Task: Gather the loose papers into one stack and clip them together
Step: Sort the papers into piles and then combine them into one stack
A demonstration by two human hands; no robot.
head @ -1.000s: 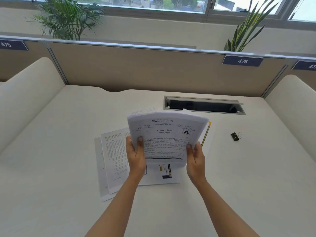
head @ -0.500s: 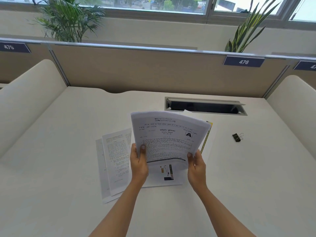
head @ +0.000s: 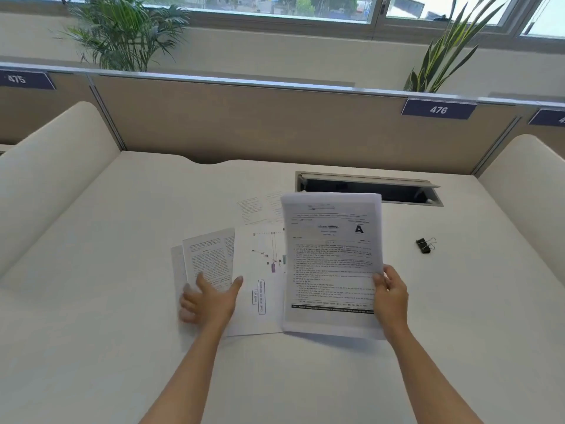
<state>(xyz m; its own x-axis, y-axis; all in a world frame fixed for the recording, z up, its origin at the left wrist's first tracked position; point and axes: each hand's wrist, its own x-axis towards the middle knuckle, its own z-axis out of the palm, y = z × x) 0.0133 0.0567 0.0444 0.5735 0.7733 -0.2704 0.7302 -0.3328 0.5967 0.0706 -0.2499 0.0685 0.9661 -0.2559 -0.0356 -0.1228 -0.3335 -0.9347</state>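
Observation:
My right hand [head: 391, 296] grips the right edge of a stack of printed papers [head: 331, 264] with a bold "A" on its top page, held just above the desk. My left hand [head: 209, 298] hovers with fingers spread over the near end of a loose text sheet [head: 209, 258] that lies on another sheet at the left. A white sheet with a chart [head: 260, 289] lies flat between the two hands. A further faint sheet [head: 260, 206] lies behind them. A black binder clip [head: 424, 245] rests on the desk to the right of the stack.
The white desk [head: 91, 301] is bounded by cream side dividers [head: 52, 179] and a tan back panel [head: 260, 123]. An open cable hatch [head: 367, 189] sits behind the papers. Potted plants stand beyond the panel.
My left hand has let go of the stack and moved left over the loose sheets. The stack has shifted right in my right hand, uncovering the chart sheet.

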